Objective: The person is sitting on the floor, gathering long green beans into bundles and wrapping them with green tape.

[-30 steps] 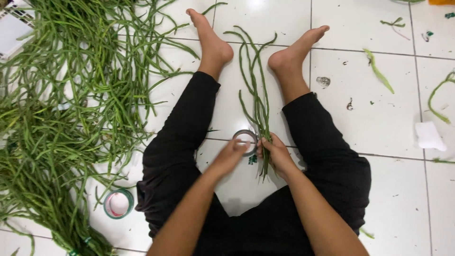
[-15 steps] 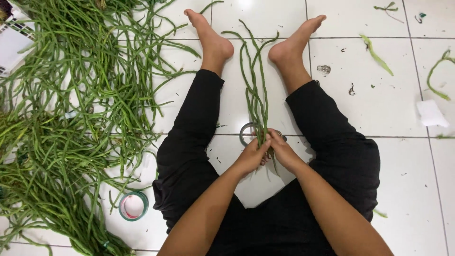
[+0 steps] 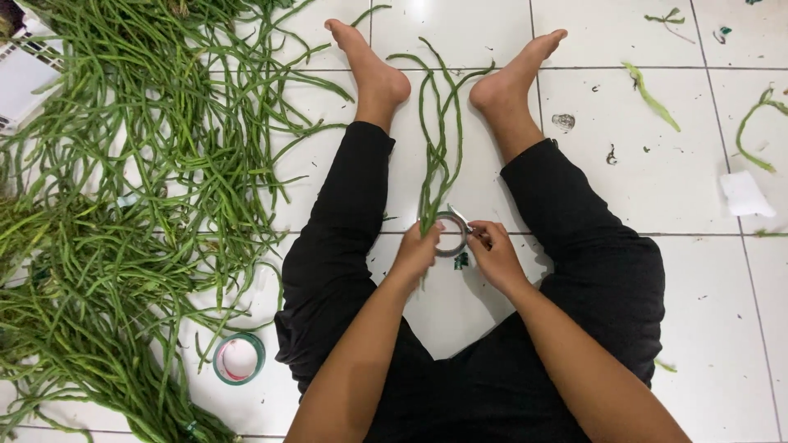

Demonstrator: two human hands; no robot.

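Green long beans (image 3: 435, 156) lie in a small bunch between my legs, their long axis running from near to far, tips towards my feet. From the head view, my left hand (image 3: 414, 254) is curled shut around the near end of that bunch. My right hand (image 3: 492, 250) sits just right of it, fingers pinched together on a roll of tape (image 3: 450, 234). A second tape roll (image 3: 239, 358) rests near left, beside the big bean heap (image 3: 123, 205).
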